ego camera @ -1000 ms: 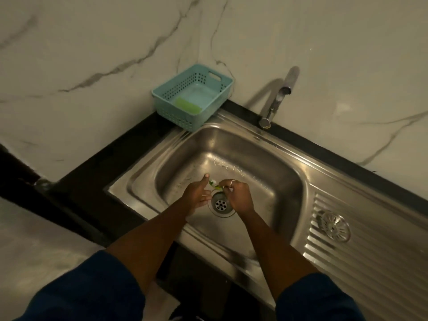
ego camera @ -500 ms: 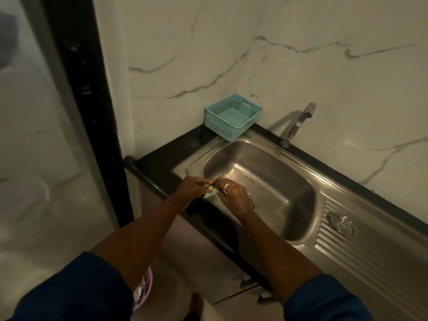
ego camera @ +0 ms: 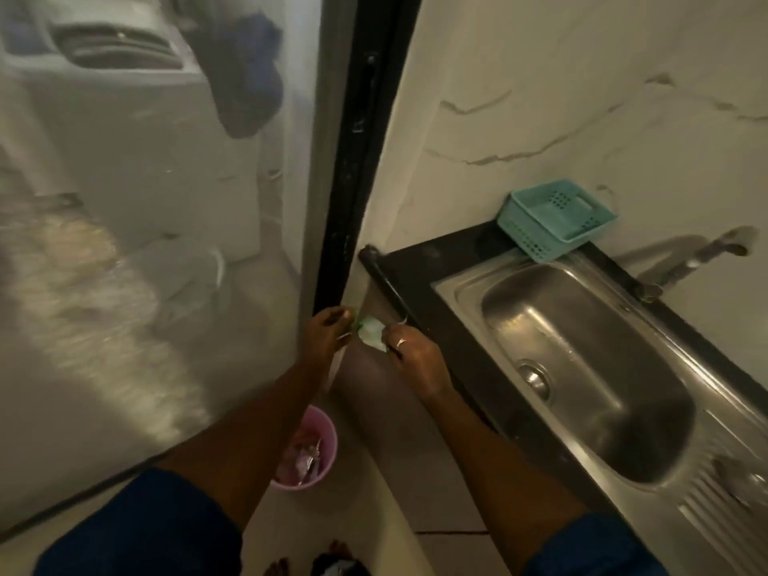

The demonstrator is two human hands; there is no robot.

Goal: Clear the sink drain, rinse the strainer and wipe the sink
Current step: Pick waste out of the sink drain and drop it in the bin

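Left hand (ego camera: 328, 331): your thumb and fingertips pinch the green end of the debris scrap (ego camera: 371, 333), a narrow grip.
Right hand (ego camera: 417, 359): it has a ring on one finger, and it pinches the other end of the same scrap, also a narrow grip.
Debris scrap: a small pale green and white piece, held in the air between your two hands, just left of the centre of the view.
Change: half a second ago your hands were over the front edge of the sink (ego camera: 457, 286). Now they are past the left end of the black countertop (ego camera: 419, 259), outside the sink and above the floor. Your view has also turned to the left.
Sink: at 3 o'clock from your hands, well apart from them.
Drain (ego camera: 535, 377): open, on the basin floor, with nothing on it.
Strainer (ego camera: 737, 482): it lies on the ribbed drainboard at 4 o'clock, blurred.
Pink bin (ego camera: 305, 453): on the floor at 6 o'clock from your hands, with rubbish inside; before, only its edge showed.
Teal basket (ego camera: 555, 218): at 2 o'clock, in the back corner of the counter.
Faucet (ego camera: 698, 259): to the right of the basket, at the wall.
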